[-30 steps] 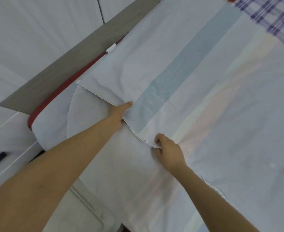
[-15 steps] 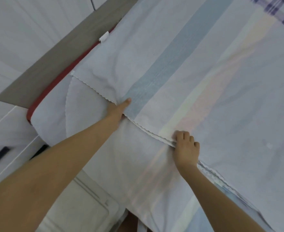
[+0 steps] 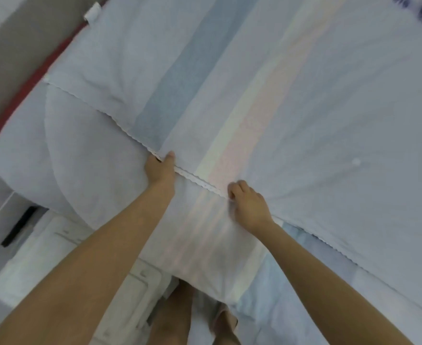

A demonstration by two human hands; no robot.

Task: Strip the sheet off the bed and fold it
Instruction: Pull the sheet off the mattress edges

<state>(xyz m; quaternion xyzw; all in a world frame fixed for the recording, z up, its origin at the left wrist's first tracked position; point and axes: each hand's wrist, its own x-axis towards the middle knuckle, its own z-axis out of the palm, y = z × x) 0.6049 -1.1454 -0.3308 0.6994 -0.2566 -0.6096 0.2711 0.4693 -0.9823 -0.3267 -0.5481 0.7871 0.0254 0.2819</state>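
Pinching one sheet (image 3: 304, 108) by its scalloped hem (image 3: 197, 179), two hands work side by side. Left hand (image 3: 160, 169) has thumb on top of the hem, fingers tucked under. Right hand (image 3: 249, 204) has fingers curled onto the same hem, near the left. Sheet lies spread on the bed (image 3: 80, 170), one blue stripe, one pastel band. One red trim (image 3: 18, 95) at left, one plaid cloth (image 3: 419, 8) top right.

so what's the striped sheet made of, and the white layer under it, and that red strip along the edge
The striped sheet: thin matte woven fabric, likely cotton or a blend; it creases softly and has a scalloped hem. The white layer: padded quilted textile, with curved stitch lines. The red strip: fabric or vinyl perhaps; too blurred to tell.
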